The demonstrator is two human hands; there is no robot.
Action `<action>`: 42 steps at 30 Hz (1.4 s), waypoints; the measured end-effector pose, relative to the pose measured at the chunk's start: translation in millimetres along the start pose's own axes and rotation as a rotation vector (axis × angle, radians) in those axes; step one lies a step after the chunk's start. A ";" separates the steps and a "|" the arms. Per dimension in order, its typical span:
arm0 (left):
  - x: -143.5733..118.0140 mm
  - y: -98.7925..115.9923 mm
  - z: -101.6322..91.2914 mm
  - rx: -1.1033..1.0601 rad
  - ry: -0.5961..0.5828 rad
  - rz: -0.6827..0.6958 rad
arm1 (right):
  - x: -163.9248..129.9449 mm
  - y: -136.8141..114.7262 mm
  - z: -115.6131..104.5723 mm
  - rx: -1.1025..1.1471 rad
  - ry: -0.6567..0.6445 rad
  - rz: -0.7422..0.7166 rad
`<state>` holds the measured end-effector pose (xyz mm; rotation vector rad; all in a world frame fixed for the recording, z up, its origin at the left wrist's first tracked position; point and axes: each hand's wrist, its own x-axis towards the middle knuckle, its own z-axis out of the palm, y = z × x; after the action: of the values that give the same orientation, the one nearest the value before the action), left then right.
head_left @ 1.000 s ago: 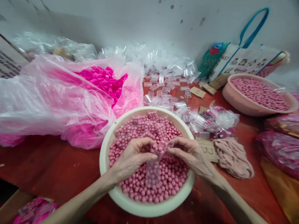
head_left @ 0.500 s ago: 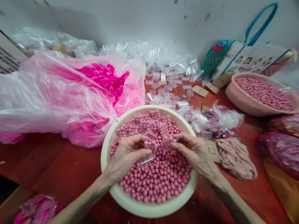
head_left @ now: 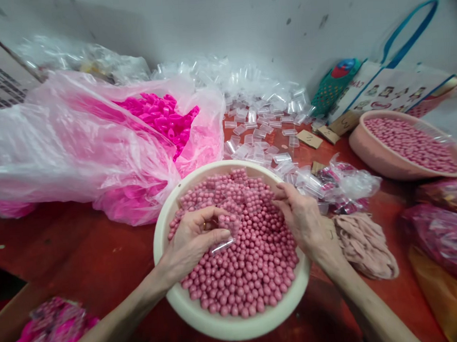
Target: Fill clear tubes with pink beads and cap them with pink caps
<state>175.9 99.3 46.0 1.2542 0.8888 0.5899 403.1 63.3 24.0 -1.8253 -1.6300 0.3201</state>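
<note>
A cream basin (head_left: 170, 293) in front of me is full of small pink balls (head_left: 246, 273). My left hand (head_left: 192, 240) rests over the left side of the heap and pinches a small clear plastic bag (head_left: 224, 233) with a few balls in it. My right hand (head_left: 299, 215) reaches into the balls at the basin's far right rim, fingers curled down among them; whether it holds any is hidden.
A big pink plastic sack (head_left: 75, 144) of bright pink pieces lies at left. Several clear little tubes (head_left: 260, 128) are strewn behind the basin. A second basin (head_left: 371, 159) of pink balls stands at right, near a tote bag (head_left: 393, 86), cardboard tags (head_left: 309, 138) and a pink cloth (head_left: 366, 245).
The two hands held the clear bag together over the balls; now the right hand has let go and moved to the far right of the heap. The left hand keeps the bag.
</note>
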 end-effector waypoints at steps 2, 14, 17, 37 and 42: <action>-0.4 -0.2 -0.1 0.006 0.002 0.002 | -2.7 -1.6 0.7 -0.040 -0.007 -0.012; -4.0 -0.8 -2.2 0.013 -0.008 0.014 | -6.4 -11.1 -2.4 -0.097 -0.037 -0.089; -3.8 -1.7 -2.6 0.010 -0.003 0.023 | -3.6 -9.6 -2.5 -0.021 -0.043 -0.034; -1.0 -0.1 0.2 -0.054 0.000 -0.057 | -24.9 -17.4 -15.9 0.812 -0.330 0.233; -1.3 0.1 -0.7 -0.025 0.015 -0.047 | -28.3 -12.7 -5.1 0.657 -0.241 0.290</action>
<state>174.6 98.6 46.4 1.2047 0.9181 0.5719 390.6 34.9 28.9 -1.5302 -1.1921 1.0993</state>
